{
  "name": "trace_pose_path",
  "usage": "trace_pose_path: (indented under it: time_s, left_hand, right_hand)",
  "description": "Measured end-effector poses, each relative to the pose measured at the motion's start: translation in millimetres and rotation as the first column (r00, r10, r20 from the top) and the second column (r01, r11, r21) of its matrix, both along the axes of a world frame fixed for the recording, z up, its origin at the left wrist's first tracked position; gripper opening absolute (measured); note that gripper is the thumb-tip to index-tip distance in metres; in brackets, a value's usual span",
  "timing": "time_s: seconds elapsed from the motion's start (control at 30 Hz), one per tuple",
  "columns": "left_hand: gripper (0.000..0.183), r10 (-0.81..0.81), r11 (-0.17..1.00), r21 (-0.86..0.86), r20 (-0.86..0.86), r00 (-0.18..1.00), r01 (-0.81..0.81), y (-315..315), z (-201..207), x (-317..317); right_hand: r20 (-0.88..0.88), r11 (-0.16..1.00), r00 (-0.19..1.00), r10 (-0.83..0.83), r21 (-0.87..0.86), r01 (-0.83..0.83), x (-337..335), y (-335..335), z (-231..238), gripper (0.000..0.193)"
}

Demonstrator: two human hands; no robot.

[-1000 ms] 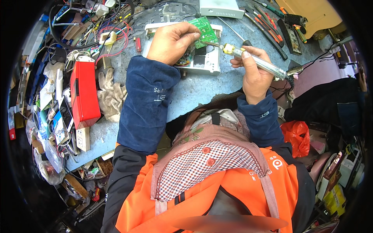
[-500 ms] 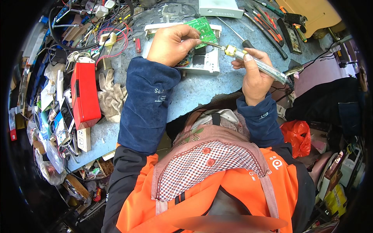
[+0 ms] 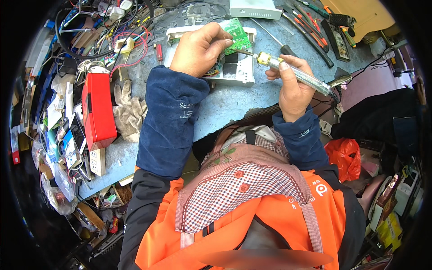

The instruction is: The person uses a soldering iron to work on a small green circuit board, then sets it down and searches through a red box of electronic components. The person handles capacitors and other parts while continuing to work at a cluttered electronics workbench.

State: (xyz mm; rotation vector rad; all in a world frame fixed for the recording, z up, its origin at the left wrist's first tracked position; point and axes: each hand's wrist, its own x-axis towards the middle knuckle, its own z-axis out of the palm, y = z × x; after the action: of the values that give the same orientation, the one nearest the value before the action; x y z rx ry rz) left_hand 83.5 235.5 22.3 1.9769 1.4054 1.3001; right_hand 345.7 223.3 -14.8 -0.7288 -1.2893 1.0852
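My left hand [image 3: 198,51] is closed in a pinch at the left edge of a green circuit board [image 3: 239,36]. The board is tilted above an opened white casing [image 3: 243,67], in which dark parts and some wires show. In my right hand [image 3: 294,87] is a soldering iron [image 3: 306,79] with a clear handle and a yellowish collar. Its thin metal tip points left, close to the board's lower edge by my left fingertips. Whether the tip touches the board I cannot tell. My left fingers partly hide the board's left side.
Behind the casing stands a white box [image 3: 255,10]. A screwdriver [image 3: 283,47] lies right of it, with several pliers and screwdrivers [image 3: 310,33] farther right. To the left are a red box [image 3: 96,110], a work glove [image 3: 128,110], a power strip [image 3: 96,162] and tangled cables.
The soldering iron and my right hand have shifted slightly left. My left fingers and the circuit board have moved a little; the pinch remains closed.
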Motion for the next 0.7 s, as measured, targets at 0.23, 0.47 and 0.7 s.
trace_pose_path:
  time_s: [0.23,0.47,0.7]
  left_hand:
    - [0.011,-0.023,1.0,0.001,0.088,0.996,0.023,3.3,-5.4,-2.4]
    - [0.011,-0.023,0.999,-0.031,0.104,0.994,0.026,3.3,-5.9,-3.9]
    - [0.007,-0.027,0.989,-0.142,0.066,0.997,0.036,0.7,0.2,-4.0]
  right_hand:
    - [0.003,1.0,1.0,-0.001,-0.023,0.001,-2.2,-2.0,1.3,0.024]
    - [-0.003,1.0,1.0,0.011,-0.023,-0.011,-0.4,-1.8,0.8,0.024]
    - [-0.01,0.999,1.0,0.008,-0.033,-0.009,-0.9,-2.5,0.8,0.025]
